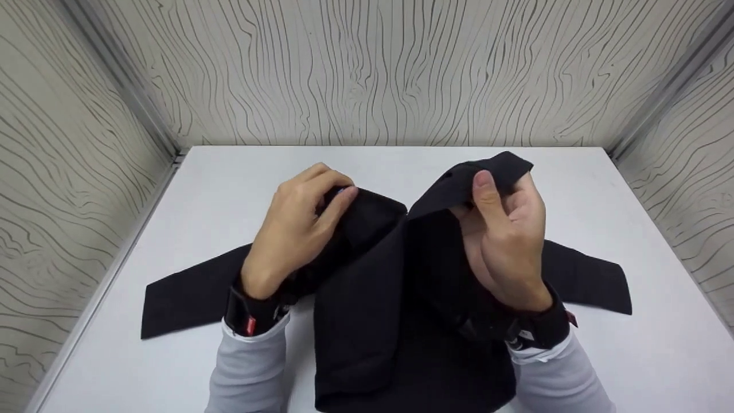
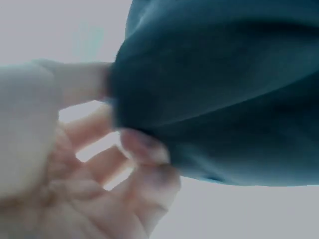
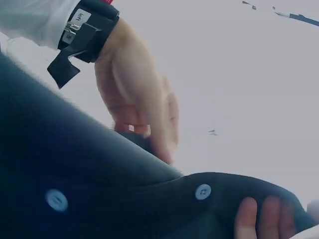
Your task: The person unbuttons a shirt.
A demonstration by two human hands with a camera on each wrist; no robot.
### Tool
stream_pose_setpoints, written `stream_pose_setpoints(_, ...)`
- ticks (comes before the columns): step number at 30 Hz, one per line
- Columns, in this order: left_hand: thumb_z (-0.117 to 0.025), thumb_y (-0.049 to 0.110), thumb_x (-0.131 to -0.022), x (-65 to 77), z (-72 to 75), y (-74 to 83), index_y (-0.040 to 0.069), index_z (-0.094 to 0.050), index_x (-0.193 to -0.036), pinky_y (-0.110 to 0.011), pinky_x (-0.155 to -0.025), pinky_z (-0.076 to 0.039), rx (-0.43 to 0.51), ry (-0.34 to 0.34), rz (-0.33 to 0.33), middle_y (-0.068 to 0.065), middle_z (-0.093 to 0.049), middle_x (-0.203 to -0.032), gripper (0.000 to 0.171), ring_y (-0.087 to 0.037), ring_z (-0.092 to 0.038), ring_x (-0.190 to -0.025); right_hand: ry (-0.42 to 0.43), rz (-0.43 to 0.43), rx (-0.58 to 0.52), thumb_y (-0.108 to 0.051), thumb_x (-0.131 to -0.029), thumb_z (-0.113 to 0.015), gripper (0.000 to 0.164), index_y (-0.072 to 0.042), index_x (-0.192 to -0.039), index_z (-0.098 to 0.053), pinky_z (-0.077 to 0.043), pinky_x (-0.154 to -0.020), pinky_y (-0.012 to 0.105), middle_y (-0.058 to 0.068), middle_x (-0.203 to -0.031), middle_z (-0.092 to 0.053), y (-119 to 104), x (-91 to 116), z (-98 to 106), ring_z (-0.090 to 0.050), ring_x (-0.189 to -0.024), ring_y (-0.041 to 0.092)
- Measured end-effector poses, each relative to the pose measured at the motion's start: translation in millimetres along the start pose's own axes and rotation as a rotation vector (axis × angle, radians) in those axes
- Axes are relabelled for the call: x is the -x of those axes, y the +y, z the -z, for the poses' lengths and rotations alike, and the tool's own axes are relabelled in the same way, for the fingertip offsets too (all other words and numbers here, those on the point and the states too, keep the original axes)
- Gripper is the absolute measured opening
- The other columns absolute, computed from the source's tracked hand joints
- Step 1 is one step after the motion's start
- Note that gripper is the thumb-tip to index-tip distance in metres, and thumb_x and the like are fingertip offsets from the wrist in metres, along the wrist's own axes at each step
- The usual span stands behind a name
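Observation:
A black button-up shirt point(image 1: 358, 327) lies on the white table with its upper part lifted by both hands. My left hand point(image 1: 301, 218) pinches the raised cloth at the left of the neck opening between thumb and fingers. On the other side my right hand point(image 1: 507, 235) holds the upright collar part, thumb on the near face and fingers behind it. Pale buttons point(image 3: 203, 191) run along the shirt's edge in the right wrist view, with my right fingertips point(image 3: 245, 211) against the cloth. Dark cloth point(image 2: 214, 89) fills much of the left wrist view.
The shirt's sleeves point(image 1: 189, 292) spread out to both sides on the white table point(image 1: 275, 163). Pale walls point(image 1: 367, 74) with a wood-grain line pattern close in the back and sides, with grey metal strips point(image 1: 123, 80) at the corners.

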State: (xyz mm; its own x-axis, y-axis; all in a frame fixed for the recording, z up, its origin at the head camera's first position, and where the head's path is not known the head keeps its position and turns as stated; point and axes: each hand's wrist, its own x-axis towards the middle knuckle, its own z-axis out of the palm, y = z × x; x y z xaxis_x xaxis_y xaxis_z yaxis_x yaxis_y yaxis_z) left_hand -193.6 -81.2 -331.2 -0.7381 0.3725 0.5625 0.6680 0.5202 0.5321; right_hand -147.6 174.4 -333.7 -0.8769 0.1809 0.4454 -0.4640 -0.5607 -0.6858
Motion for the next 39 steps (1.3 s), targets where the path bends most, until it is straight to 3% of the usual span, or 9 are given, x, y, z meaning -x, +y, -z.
stream_pose_setpoints(3, -0.063, 0.012, -0.114, 2.3, -5.9, 8.5, 0.01, -0.083, -0.124, -0.039, -0.099, -0.065, -0.081, -0.097, 0.012, -0.001, -0.082, -0.12, 0.022, -0.018, -0.079, -0.111, -0.021, 0.035, -0.039, 0.002, -0.113, -0.06, 0.01, 0.009, -0.116, -0.053, -0.069, -0.088, 0.044, 0.02, -0.105, -0.073, 1.3, 0.4, 0.3, -0.076, -0.093, 0.029)
stream_pose_setpoints(6, -0.058, 0.009, -0.114, 4.0, -15.4, 19.5, 0.01, -0.079, -0.134, -0.04, -0.104, -0.065, -0.048, -0.203, -0.053, 0.0, -0.082, -0.126, 0.029, -0.017, -0.08, -0.118, -0.045, 0.038, -0.017, 0.003, -0.113, -0.059, 0.009, 0.009, -0.117, -0.053, -0.069, -0.088, 0.044, 0.021, -0.106, -0.073, 2.6, 1.9, -0.5, -0.077, -0.093, 0.03)
stream_pose_setpoints(9, -0.057, 0.014, -0.116, 3.5, -25.3, 26.5, 0.009, -0.078, -0.132, -0.034, -0.099, -0.065, 0.053, -0.279, -0.092, 0.0, -0.083, -0.12, 0.026, -0.013, -0.078, -0.109, -0.071, 0.045, 0.018, 0.003, -0.113, -0.059, 0.008, 0.008, -0.118, -0.054, -0.069, -0.087, 0.044, 0.021, -0.107, -0.074, 3.4, 2.9, -1.0, -0.078, -0.092, 0.031)
stream_pose_setpoints(12, -0.062, 0.023, -0.116, 2.3, -31.3, 27.7, 0.01, -0.078, -0.118, -0.029, -0.084, -0.062, 0.131, -0.302, -0.058, 0.002, -0.08, -0.103, 0.021, -0.008, -0.073, -0.089, -0.077, 0.059, 0.042, 0.004, -0.113, -0.058, 0.007, 0.008, -0.117, -0.054, -0.069, -0.086, 0.043, 0.021, -0.107, -0.074, 3.1, 2.6, -0.8, -0.079, -0.092, 0.03)
stream_pose_setpoints(18, -0.076, 0.029, -0.11, -0.2, -30.2, 20.8, 0.013, -0.081, -0.097, -0.024, -0.072, -0.052, 0.211, -0.214, -0.014, 0.004, -0.073, -0.083, 0.021, -0.004, -0.062, -0.074, -0.031, 0.096, 0.048, 0.005, -0.112, -0.06, 0.008, 0.009, -0.116, -0.055, -0.069, -0.086, 0.042, 0.022, -0.105, -0.074, 3.0, 0.5, -1.2, -0.078, -0.092, 0.03)
stream_pose_setpoints(24, -0.083, 0.019, -0.105, -2.5, -25.2, 16.7, 0.006, -0.085, -0.094, -0.025, -0.064, -0.047, 0.163, 0.12, -0.131, -0.004, -0.069, -0.076, 0.017, -0.008, -0.056, -0.067, 0.018, 0.132, 0.023, 0.002, -0.114, -0.059, 0.01, 0.009, -0.118, -0.054, -0.07, -0.093, 0.044, 0.023, -0.109, -0.074, 7.5, 1.6, -5.1, -0.08, -0.097, 0.03)
stream_pose_setpoints(28, -0.084, 0.014, -0.103, -0.9, -22.4, 20.5, 0.004, -0.085, -0.095, -0.025, -0.059, -0.045, 0.136, 0.265, -0.207, -0.005, -0.066, -0.074, 0.013, -0.009, -0.053, -0.063, -0.06, 0.055, 0.029, -0.004, -0.117, -0.055, 0.015, 0.01, -0.12, -0.058, -0.07, -0.095, 0.049, 0.024, -0.112, -0.077, 8.5, 4.5, -4.7, -0.083, -0.102, 0.033)
stream_pose_setpoints(34, -0.084, 0.012, -0.103, 2.5, -24.3, 29.0, 0.003, -0.085, -0.096, -0.024, -0.062, -0.052, 0.127, 0.243, -0.323, -0.005, -0.069, -0.078, 0.011, -0.011, -0.061, -0.067, -0.23, -0.111, 0.148, -0.006, -0.119, -0.052, 0.024, 0.007, -0.117, -0.072, -0.069, -0.093, 0.042, 0.015, -0.112, -0.081, 9.2, 9.0, -2.7, -0.081, -0.099, 0.025)
stream_pose_setpoints(39, -0.079, 0.013, -0.107, 3.5, -28.2, 30.8, 0.003, -0.084, -0.1, -0.024, -0.067, -0.055, 0.109, 0.15, -0.381, -0.004, -0.07, -0.081, 0.013, -0.013, -0.063, -0.071, -0.25, -0.168, 0.231, 0.007, -0.111, -0.06, 0.014, 0.005, -0.109, -0.074, -0.068, -0.085, 0.035, 0.009, -0.102, -0.078, 11.3, 9.2, -2.7, -0.076, -0.091, 0.02)
